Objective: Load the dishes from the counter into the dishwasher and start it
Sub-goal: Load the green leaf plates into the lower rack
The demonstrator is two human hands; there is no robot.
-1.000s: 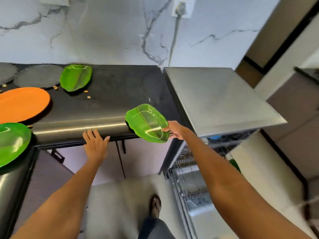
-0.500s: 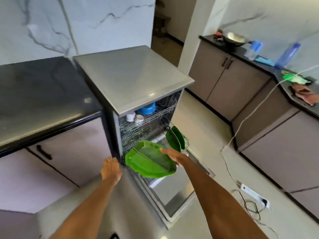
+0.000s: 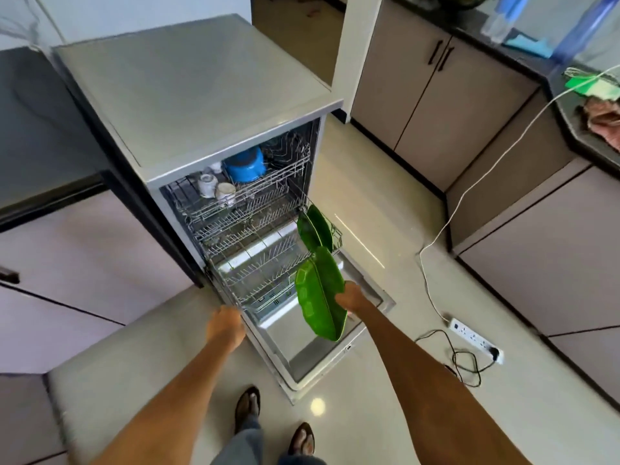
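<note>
Dishwasher (image 3: 201, 105) is the landmark: it stands open, door (image 3: 322, 340) dropped flat toward you, both racks drawn out over it.

Your right hand (image 3: 352, 298) grips the leaf-shaped green plate (image 3: 320, 297) by its right edge, fingers curled round the rim. The plate is tipped up nearly on edge, its hollow side facing left. It hangs over the right front part of the dishwasher's lower rack (image 3: 265, 276); whether its lower edge touches the rack or the door you cannot tell from this angle.

Two more green plates (image 3: 315, 229) already stand upright together at the far right end of that lower rack, just behind the one you hold.

Your left hand (image 3: 226, 328) sits at the left front corner of the lower rack, against the edge of the door. Seen from behind, its fingers are hidden, so their state cannot be told; it looks to be touching the rack frame, but the view is poor.

Upper rack (image 3: 241, 196) of the dishwasher: a blue pot (image 3: 246, 167) lying on its side toward the back, two small white cups (image 3: 214, 187) to its left.

Left of the dishwasher, a dark counter (image 3: 37, 129) over pale cupboards. On the floor right of the dishwasher, a white power strip (image 3: 476, 338) with a white cable running up to the far counter (image 3: 583, 129).
</note>
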